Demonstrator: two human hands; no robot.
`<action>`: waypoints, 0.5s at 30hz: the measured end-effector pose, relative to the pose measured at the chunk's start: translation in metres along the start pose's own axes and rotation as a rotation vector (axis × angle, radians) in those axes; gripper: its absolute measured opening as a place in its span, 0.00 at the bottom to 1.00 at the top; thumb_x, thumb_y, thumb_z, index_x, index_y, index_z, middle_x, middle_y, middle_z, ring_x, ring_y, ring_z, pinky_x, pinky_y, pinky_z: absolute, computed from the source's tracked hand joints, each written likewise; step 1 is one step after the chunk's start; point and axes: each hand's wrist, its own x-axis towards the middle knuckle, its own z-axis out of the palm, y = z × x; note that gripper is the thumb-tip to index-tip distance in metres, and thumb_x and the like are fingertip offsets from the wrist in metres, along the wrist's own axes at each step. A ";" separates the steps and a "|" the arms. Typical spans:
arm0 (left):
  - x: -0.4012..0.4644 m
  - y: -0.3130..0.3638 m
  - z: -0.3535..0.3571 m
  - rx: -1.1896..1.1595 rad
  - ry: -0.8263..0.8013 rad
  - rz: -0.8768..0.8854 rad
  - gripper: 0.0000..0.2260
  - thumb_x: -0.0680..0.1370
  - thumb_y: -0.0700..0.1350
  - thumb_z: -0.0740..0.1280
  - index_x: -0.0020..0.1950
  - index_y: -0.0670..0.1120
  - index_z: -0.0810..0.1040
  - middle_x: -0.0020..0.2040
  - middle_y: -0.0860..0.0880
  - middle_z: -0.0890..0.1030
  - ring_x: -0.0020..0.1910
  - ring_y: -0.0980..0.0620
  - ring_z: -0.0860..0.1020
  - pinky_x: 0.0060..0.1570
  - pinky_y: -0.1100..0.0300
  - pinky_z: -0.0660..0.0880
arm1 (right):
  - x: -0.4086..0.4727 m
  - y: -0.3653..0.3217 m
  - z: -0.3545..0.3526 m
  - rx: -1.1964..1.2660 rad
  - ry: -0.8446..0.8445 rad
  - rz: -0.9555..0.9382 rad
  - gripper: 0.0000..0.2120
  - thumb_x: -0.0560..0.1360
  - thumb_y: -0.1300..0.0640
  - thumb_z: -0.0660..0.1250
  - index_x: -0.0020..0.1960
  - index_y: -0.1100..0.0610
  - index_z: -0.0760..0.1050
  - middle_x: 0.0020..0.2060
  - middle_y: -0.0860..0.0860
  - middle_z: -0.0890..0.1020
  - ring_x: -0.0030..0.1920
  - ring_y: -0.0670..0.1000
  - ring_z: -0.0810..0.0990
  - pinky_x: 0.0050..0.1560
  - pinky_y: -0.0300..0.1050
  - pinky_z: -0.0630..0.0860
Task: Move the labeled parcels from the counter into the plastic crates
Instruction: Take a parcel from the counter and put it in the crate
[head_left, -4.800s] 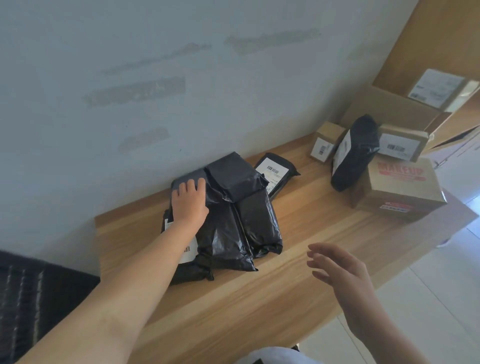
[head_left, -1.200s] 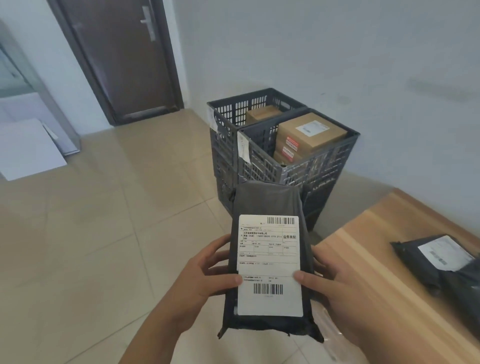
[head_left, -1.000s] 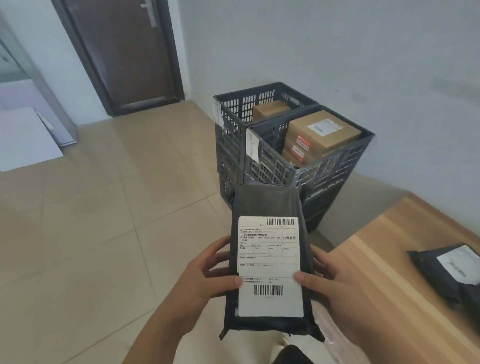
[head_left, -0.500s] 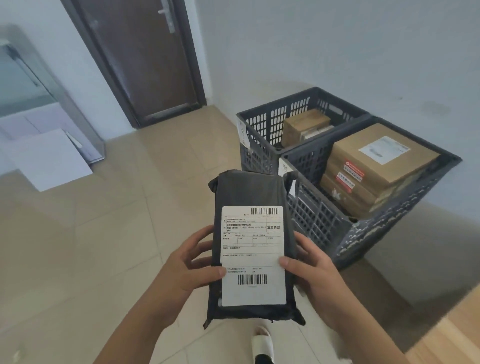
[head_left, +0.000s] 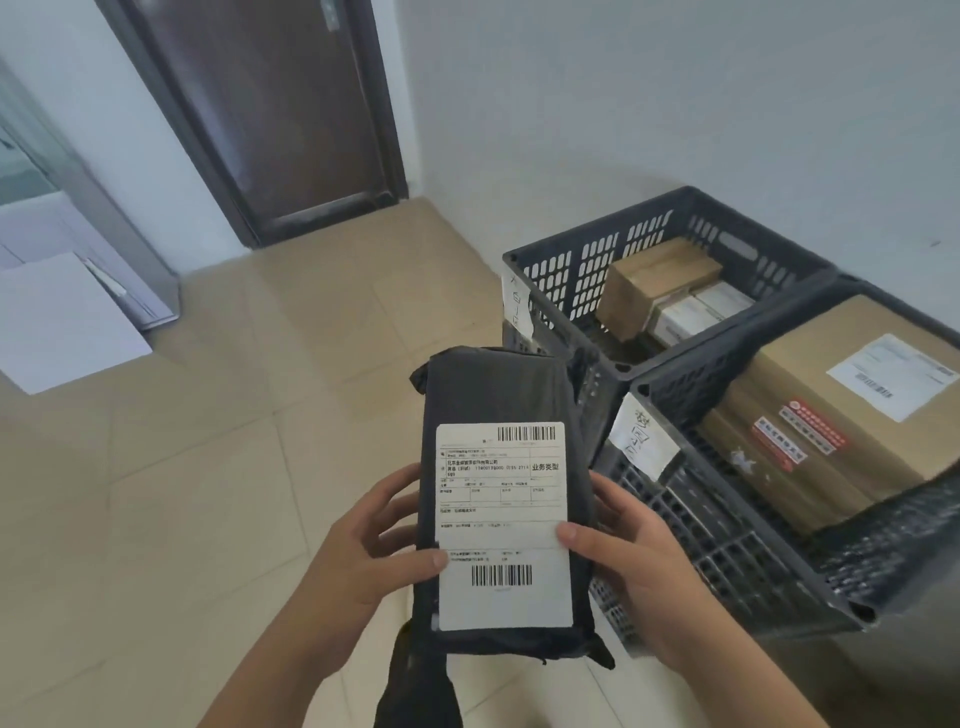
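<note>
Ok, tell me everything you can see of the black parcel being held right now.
The black parcel is a flat, oblong bag of matte dark plastic, slightly wrinkled, its ends folded or bunched. A white shipping label covers most of its face, with a barcode near the top, another near the bottom and printed text between. It is held upright, label toward the camera, above the tiled floor, left of the crates. The left hand and right hand grip its long sides, thumbs on the label.
</note>
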 end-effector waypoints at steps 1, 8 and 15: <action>0.019 0.002 -0.009 0.010 -0.033 -0.001 0.33 0.63 0.47 0.81 0.65 0.67 0.79 0.64 0.51 0.84 0.62 0.46 0.83 0.55 0.51 0.83 | 0.014 -0.003 0.002 0.003 0.016 0.003 0.27 0.71 0.58 0.77 0.68 0.49 0.77 0.60 0.51 0.86 0.60 0.56 0.86 0.59 0.54 0.83; 0.150 0.054 -0.067 0.095 -0.233 -0.004 0.31 0.64 0.48 0.79 0.64 0.69 0.79 0.63 0.54 0.84 0.61 0.51 0.83 0.52 0.60 0.82 | 0.114 -0.049 0.036 0.036 0.147 0.037 0.23 0.70 0.55 0.81 0.64 0.53 0.81 0.58 0.52 0.87 0.56 0.56 0.87 0.50 0.44 0.85; 0.265 0.110 -0.088 0.214 -0.458 -0.085 0.27 0.75 0.40 0.77 0.67 0.64 0.77 0.59 0.54 0.86 0.56 0.50 0.86 0.48 0.56 0.84 | 0.175 -0.077 0.059 0.178 0.407 0.045 0.21 0.68 0.53 0.78 0.60 0.55 0.83 0.55 0.53 0.88 0.53 0.57 0.88 0.44 0.46 0.86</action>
